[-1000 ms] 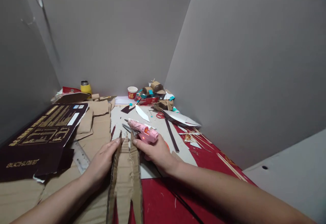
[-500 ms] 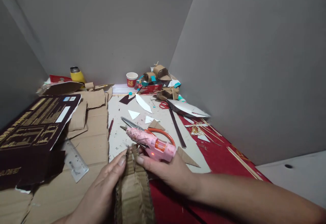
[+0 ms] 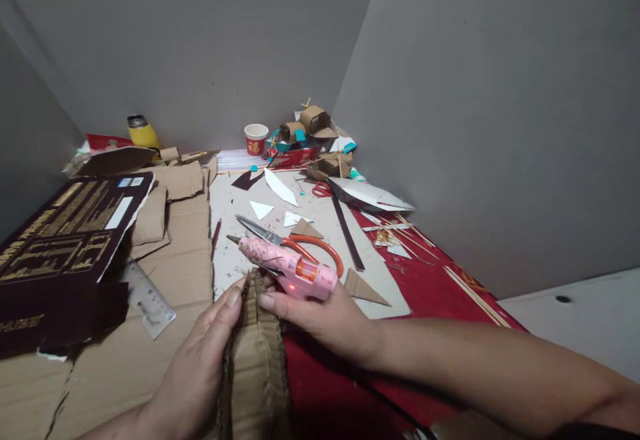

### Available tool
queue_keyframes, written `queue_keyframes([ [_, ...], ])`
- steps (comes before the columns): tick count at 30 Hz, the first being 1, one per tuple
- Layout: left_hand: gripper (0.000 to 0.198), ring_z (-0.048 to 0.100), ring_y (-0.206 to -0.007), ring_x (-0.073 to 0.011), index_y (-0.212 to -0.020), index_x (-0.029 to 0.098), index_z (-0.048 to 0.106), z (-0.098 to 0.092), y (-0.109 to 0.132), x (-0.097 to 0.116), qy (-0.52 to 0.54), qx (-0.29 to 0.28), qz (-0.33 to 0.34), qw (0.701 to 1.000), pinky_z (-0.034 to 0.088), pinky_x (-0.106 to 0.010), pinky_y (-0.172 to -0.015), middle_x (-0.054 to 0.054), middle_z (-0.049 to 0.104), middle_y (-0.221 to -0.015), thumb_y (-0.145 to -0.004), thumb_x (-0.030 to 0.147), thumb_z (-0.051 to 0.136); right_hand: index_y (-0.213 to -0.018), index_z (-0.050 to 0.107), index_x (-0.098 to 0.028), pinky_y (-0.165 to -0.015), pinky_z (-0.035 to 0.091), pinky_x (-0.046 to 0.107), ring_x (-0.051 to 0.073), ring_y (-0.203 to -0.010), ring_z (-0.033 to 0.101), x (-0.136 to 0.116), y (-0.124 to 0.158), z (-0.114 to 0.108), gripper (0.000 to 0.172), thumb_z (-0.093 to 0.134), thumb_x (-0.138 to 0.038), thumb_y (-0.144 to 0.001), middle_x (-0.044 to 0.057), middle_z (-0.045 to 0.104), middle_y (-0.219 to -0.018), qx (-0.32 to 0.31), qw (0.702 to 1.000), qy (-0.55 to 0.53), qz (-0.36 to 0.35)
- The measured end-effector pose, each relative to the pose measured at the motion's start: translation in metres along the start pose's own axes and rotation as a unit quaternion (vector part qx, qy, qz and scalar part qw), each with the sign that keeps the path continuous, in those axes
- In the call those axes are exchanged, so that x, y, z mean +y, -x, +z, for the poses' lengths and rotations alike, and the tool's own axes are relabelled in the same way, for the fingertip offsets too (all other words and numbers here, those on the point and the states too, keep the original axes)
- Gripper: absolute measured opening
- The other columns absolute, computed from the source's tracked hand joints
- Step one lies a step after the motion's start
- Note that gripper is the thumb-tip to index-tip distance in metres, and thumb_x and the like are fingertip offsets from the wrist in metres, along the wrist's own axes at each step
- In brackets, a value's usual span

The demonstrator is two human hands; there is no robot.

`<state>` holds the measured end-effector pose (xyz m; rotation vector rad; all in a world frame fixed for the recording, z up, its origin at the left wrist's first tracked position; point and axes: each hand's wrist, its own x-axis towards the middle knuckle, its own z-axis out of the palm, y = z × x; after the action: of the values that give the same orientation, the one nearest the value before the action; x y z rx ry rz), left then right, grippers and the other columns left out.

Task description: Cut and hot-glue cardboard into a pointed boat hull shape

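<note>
Cardboard strips (image 3: 256,360), splayed a second ago, now meet at the tip. They are pinched between left hand (image 3: 200,363) and right hand (image 3: 325,323), just before the orange-handled scissors (image 3: 305,245). The right also clasps a pink glue gun (image 3: 287,268); any glue at the seam is too small to tell.

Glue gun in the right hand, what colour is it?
The glue gun is pink with an orange patch, clearest in the head view.
</note>
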<state>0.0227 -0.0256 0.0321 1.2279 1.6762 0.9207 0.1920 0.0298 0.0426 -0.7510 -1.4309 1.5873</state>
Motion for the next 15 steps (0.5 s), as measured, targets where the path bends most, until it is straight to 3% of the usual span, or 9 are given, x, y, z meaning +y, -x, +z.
queue_keyframes([
  [5,0.049,0.055,-0.125,-0.0249,-0.119,0.023,0.068,-0.002,-0.003,0.003,0.003,0.005,0.034,0.999,0.039,-0.038,-0.109,-0.004,0.066,-0.128,-0.085,0.051,0.046,-0.095,0.072,-0.017,-0.1,0.047,0.044,0.024,-0.095,0.067,0.003,-0.003,0.0,0.028,0.076,-0.038,-0.076,0.005,0.074,-0.086,0.013,1.0,0.02,-0.012],
  [10,0.048,0.055,-0.126,-0.0236,-0.12,0.023,0.067,-0.005,-0.004,-0.005,-0.001,0.007,0.059,0.998,0.04,-0.038,-0.109,-0.003,0.065,-0.129,-0.086,0.049,0.044,-0.119,0.067,-0.023,-0.109,0.04,0.042,0.023,-0.117,0.059,0.0,-0.004,0.002,0.044,0.075,-0.036,-0.079,0.006,0.07,-0.116,-0.011,0.999,-0.004,-0.049],
  [15,0.049,0.054,-0.127,-0.0234,-0.12,0.022,0.067,-0.006,-0.004,-0.001,0.001,0.012,0.053,0.999,0.038,-0.038,-0.11,-0.004,0.064,-0.13,-0.087,0.05,0.044,-0.124,0.064,-0.024,-0.108,0.042,0.042,0.023,-0.113,0.063,-0.001,-0.005,0.002,0.047,0.074,-0.034,-0.08,0.006,0.069,-0.121,-0.024,0.998,-0.003,-0.055],
])
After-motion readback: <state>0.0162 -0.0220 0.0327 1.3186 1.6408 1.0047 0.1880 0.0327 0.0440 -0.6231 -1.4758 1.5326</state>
